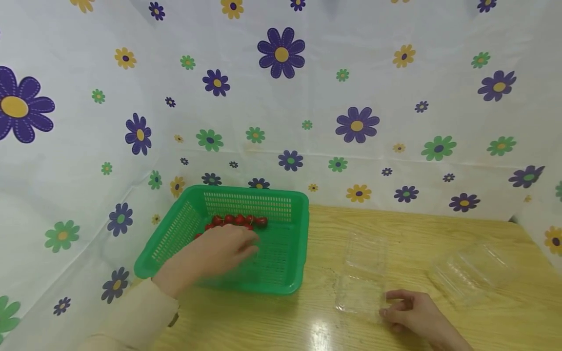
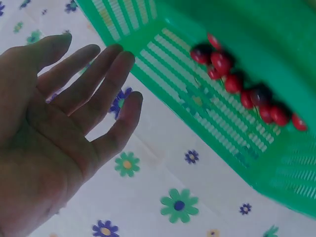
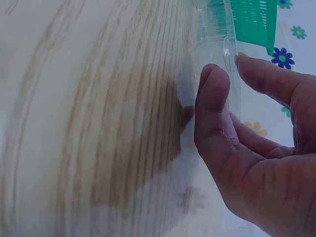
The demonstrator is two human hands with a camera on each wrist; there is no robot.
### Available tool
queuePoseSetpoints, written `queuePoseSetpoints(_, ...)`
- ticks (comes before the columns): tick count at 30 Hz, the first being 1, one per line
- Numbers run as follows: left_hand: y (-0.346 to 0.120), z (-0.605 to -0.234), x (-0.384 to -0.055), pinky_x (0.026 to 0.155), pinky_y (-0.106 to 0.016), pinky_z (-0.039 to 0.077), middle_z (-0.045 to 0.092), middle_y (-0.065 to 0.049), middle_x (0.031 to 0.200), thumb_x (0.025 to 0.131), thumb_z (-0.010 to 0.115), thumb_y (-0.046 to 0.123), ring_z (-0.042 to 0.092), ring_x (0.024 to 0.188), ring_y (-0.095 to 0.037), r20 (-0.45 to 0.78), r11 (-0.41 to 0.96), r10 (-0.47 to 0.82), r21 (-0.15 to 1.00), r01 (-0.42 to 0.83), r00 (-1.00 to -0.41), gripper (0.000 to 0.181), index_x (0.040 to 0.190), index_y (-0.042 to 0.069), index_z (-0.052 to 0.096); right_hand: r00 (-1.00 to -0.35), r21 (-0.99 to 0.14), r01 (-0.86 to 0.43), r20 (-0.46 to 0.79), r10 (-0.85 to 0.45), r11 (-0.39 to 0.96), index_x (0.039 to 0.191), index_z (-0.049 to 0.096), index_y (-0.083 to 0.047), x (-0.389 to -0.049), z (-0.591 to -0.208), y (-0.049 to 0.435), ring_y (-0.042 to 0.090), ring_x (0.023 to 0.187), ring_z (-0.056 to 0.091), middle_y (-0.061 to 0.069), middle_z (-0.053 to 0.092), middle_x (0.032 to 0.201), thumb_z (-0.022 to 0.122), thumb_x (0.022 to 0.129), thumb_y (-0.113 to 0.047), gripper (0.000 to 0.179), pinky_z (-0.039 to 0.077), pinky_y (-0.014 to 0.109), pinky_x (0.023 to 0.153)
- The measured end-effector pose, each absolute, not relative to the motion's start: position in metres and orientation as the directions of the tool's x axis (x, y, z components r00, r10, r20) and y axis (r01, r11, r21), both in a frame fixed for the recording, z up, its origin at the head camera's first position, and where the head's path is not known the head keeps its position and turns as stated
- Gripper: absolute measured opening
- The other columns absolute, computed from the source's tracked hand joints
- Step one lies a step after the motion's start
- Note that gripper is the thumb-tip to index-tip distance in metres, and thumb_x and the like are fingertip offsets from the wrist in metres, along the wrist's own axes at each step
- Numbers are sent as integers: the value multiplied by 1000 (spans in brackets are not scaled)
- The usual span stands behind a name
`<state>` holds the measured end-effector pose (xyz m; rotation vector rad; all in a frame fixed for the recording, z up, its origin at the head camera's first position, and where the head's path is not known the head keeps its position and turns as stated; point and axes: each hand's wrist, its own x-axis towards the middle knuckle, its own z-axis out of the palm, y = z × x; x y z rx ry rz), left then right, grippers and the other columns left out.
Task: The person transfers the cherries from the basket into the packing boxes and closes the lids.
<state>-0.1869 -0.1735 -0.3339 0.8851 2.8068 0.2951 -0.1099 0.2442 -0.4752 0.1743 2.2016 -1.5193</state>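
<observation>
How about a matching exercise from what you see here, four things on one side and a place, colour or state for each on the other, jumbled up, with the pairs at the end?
Things:
1. cherries
2. slotted plastic basket
3. left hand
4. right hand

Places, colours, states:
A. at the edge of a clear plastic container
B. red, bunched together
C. over the basket, fingers extended
D. green, standing on the wood-grain table

Pairs: 1-B, 2-D, 3-C, 4-A
</observation>
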Motion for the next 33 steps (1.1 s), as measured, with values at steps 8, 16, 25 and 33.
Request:
queuePoseSetpoints(8, -188, -332, -233, 80, -38, 58, 75, -4, 103, 106, 55, 19, 63, 84, -14, -125, 833, 526, 277, 479, -841, 23, 117, 8, 73, -878, -858, 370, -448, -168, 356, 141, 39, 22, -110, -474, 246, 17, 80, 72, 4, 77, 91, 76, 93, -21, 74, 64, 31, 74)
queuePoseSetpoints(16, -206, -341, -264, 99, -51, 56, 73, -17, 120, 105, 56, 18, 71, 96, -22, -147, 861, 486, 250, 443, -861, 33, 130, -2, 66, -864, -848, 406, -477, -159, 341, 118, 59, 13, -107, -475, 246, 14, 72, 73, 4, 77, 84, 78, 92, -27, 51, 62, 26, 68)
queuePoseSetpoints(25, -229, -351, -275, 102, -56, 53, 68, -22, 128, 104, 56, 20, 67, 111, -34, -177, 924, 371, 174, 342, -912, 37, 133, -2, 63, -855, -849, 393, -478, -200, 352, 108, 65, 9, -106, -477, 247, 13, 71, 74, 5, 77, 84, 75, 94, -32, 44, 63, 26, 66)
queuePoseSetpoints(33, -243, -360, -285, 111, -62, 44, 59, -27, 141, 103, 58, 17, 53, 134, -47, -182, 928, 359, 173, 330, -915, 42, 141, -2, 56, -836, -834, 413, -507, -210, 367, 100, 70, 4, -103, -480, 246, 10, 68, 68, 3, 74, 80, 70, 98, -36, 40, 59, 24, 64)
